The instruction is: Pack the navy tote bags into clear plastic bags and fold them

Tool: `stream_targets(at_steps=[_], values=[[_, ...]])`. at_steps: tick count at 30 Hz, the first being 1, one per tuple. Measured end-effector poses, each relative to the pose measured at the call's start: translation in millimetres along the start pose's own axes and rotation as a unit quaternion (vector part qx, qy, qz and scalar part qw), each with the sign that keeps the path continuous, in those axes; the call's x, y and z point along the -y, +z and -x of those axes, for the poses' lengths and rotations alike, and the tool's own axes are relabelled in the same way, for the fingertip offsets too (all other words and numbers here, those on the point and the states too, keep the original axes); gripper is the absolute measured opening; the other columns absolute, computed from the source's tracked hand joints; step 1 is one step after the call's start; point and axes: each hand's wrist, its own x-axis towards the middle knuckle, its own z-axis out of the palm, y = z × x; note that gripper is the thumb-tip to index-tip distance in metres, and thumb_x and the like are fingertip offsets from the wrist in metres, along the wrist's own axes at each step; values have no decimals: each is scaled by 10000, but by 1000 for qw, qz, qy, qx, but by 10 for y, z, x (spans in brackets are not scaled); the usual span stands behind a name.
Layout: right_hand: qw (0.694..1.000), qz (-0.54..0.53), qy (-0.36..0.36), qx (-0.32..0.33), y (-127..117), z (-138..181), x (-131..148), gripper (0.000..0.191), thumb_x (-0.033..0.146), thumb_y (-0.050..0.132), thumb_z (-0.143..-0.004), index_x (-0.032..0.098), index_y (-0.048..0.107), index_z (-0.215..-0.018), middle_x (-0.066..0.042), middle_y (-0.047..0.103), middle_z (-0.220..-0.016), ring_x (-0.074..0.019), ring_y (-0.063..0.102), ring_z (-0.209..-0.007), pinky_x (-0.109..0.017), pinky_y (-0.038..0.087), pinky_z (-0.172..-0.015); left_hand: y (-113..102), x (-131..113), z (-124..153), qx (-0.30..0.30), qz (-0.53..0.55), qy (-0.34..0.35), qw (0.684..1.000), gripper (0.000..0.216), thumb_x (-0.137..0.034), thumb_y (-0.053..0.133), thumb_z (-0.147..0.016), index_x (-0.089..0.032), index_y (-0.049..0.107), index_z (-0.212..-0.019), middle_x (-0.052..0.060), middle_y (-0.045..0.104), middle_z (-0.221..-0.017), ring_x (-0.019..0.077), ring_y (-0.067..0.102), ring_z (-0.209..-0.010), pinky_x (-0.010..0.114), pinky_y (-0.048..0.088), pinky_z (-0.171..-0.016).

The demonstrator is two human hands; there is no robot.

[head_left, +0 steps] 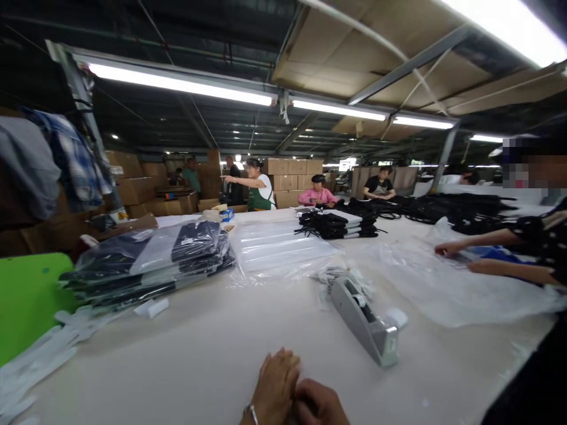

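Observation:
My left hand, a bracelet on its wrist, is over the near edge of the white table. Its fingers stretch forward close together, and nothing shows in them. Against its side, my right hand is closed with curled fingers. Whatever those fingers may hold is hidden. Ahead and to the right stands a grey tape dispenser, apart from both hands. Behind it lies a small heap of white tags or strips. Clear plastic bags lie flat farther back.
Bagged dark-and-white folded goods are stacked at left, beside a green board and white strips. Black corded goods sit at the back. At right, a co-worker's hands are at a plastic sheet.

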Motion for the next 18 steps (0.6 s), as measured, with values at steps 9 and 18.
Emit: stream_targets(at_steps=[9,18], values=[[995,7,-92,-24,-22,68,111,199,152,497,-701,185,686,-755,-41,726,-783,-182,669,-760,-252,485,-753,71,-12,359,-29,-84,10,996,386,-266,341,-968,-280,665,-1177,60,612,-1384,221,458,-1382,506,222,-1230],[996,-13,-79,-33,-164,221,454,180,388,591,-791,287,732,-743,-26,733,-746,-230,708,-768,-306,546,-734,176,91,532,-49,-129,18,990,557,-300,596,-827,-378,516,-1372,53,569,-1418,258,477,-1359,493,276,-1213]])
